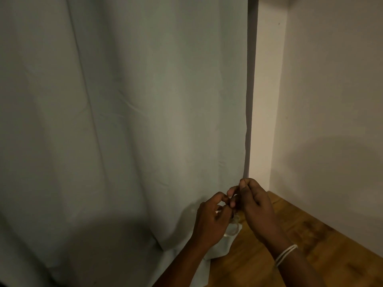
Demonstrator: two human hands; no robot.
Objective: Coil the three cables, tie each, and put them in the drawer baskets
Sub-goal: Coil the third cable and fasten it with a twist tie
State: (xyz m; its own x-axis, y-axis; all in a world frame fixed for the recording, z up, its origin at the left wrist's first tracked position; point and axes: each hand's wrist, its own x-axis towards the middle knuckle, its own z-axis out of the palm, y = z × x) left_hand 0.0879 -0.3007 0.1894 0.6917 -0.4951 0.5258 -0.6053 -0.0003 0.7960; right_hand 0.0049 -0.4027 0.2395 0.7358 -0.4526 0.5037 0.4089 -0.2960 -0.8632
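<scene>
A pale grey-green curtain (124,121) fills the left and middle of the view, hanging in long folds down to a wooden floor (290,245). In front of its lower right edge, the person's left hand (211,220) is raised with its fingers curled and its thumb and forefinger tips brought together, pinching something small and dark that is too dim to identify. A pale cord-like strand, possibly a cable (235,223), hangs just below the two hands, though its nature cannot be told for sure. Beneath it a small whitish cloth item (219,248) lies on the floor against the curtain hem. The right hand (253,200) sits just beside the left, touching it at the fingertips, fingers bent and pinching the same small thing. White bands (286,254) circle the right wrist. A plain cream wall (331,100) stands to the right.
</scene>
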